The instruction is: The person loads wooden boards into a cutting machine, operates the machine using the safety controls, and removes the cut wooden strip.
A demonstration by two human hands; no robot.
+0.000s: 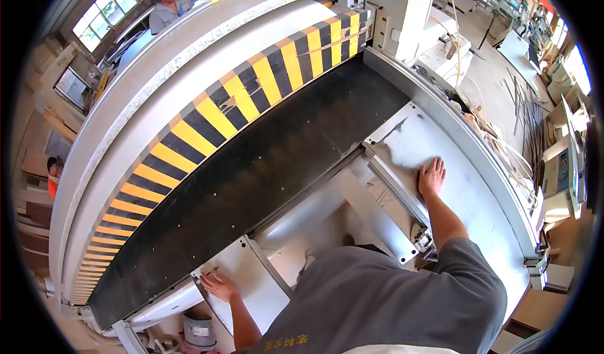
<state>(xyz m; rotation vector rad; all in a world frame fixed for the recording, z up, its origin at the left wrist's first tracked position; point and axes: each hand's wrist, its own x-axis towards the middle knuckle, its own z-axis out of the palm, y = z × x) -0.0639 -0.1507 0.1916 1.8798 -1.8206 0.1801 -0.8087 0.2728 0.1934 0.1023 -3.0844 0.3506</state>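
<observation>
My left hand rests on the smaller metal plate at the lower left, its fingers spread near the plate's corner. On the large metal side table at the right, my right hand lies flat with its fingers apart. Neither hand holds anything. Beyond both plates runs a long black bed with small pale dots on it. Above the bed stands a guard with yellow and black stripes.
A metal frame with an open gap lies between the two plates. A bucket stands below at the lower left. A person is beyond the machine at the upper left; another shows at the left edge.
</observation>
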